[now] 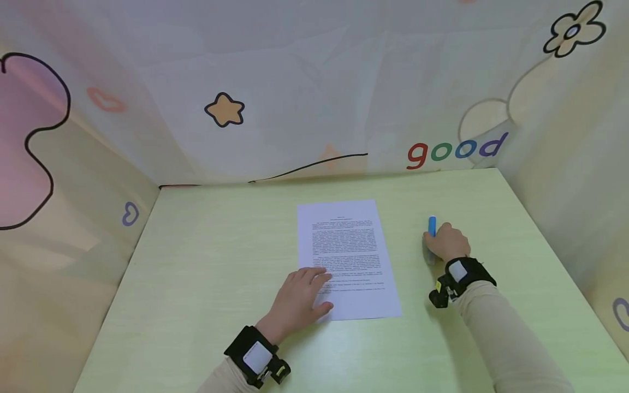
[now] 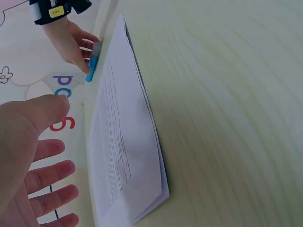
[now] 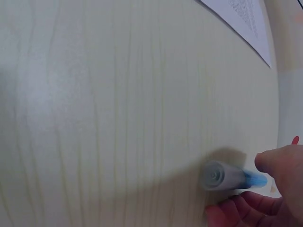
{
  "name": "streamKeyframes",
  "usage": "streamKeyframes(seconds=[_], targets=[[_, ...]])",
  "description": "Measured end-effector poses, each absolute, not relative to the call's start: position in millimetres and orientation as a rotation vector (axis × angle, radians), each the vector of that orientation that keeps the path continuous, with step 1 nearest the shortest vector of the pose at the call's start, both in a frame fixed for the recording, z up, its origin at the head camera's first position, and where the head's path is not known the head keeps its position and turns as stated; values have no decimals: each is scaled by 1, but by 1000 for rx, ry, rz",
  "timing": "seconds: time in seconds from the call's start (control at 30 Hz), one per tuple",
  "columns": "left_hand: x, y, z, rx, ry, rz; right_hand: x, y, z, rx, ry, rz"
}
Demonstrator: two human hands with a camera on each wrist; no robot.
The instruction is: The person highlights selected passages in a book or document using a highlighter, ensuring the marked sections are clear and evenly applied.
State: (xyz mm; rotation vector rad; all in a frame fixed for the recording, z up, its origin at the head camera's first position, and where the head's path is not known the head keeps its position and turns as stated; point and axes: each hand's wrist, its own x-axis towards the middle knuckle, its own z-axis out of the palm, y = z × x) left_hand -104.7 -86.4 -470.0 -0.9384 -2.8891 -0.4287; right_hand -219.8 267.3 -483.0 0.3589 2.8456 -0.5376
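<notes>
Printed paper (image 1: pixel 344 305) lies on the table, and in the left wrist view its near corner shows more than one layer (image 2: pixel 158 196). My left hand (image 1: pixel 300 300) is over the paper's lower left edge, fingers extended and thumb apart; whether it touches the paper I cannot tell. To the right of the paper, my right hand (image 1: pixel 447 243) holds a blue and grey marker (image 1: pixel 432 225) between thumb and fingers. The marker (image 3: pixel 222 176) looks blurred in the right wrist view, its grey end towards the camera. Across the left wrist view, the right hand (image 2: pixel 71 45) is around the marker (image 2: pixel 93 64).
The pale green table (image 1: pixel 196 273) meets a printed cloth backdrop (image 1: pixel 295 109) at its back edge. More cloth hangs along the left side (image 1: pixel 73 262) and the right side (image 1: pixel 565 164). Each wrist carries a black strap with a small camera (image 1: pixel 257 357).
</notes>
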Motion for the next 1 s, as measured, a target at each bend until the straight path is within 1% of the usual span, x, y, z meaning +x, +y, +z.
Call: streamKeyframes(seconds=[0.27, 0.57, 1.0], targets=[[-95, -84, -472, -935, -2838, -459, -225, 265, -486, 370, 2871, -528], [-93, -82, -471, -947, -2794, -438, -226, 264, -484, 390, 2900, -518], [-92, -79, -470, -957, -2794, -421, -221, 265, -476, 293, 2948, -596]])
